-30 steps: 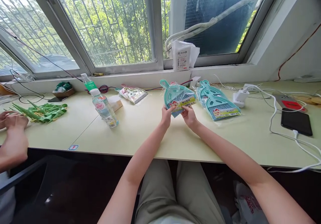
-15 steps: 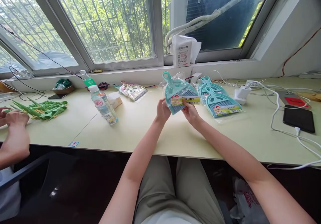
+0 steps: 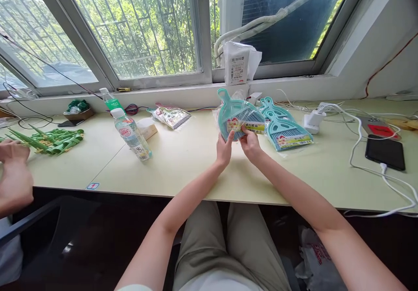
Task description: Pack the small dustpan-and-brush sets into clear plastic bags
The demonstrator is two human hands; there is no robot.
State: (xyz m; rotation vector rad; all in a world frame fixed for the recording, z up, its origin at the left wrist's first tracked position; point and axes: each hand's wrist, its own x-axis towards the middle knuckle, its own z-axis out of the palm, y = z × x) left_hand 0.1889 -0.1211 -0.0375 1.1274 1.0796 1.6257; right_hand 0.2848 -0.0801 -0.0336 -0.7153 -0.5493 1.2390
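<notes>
A teal dustpan and brush set [image 3: 232, 112] in clear plastic, with a yellow label across it, is held up over the table. My left hand [image 3: 224, 149] grips its lower left edge, thumb on the front. At the lower right, my right hand [image 3: 251, 145] pinches the same pack near the label. Both hands are closed on it. Just right of it, more teal dustpan and brush sets [image 3: 290, 132] in plastic lie on the table, partly overlapping.
Two bottles, the nearer a clear bottle [image 3: 133, 136], stand left of my hands, by a small box [image 3: 148, 131]. Another wrapped pack [image 3: 171, 116] lies behind. White cables and a black phone [image 3: 385, 152] are at right. A co-worker's hand [image 3: 15, 152] is beside green woven strips [image 3: 58, 141].
The held set has shifted slightly right and turned more upright. My left hand has moved right and under its lower edge, closer to my right hand. The co-worker's hands have moved slightly left.
</notes>
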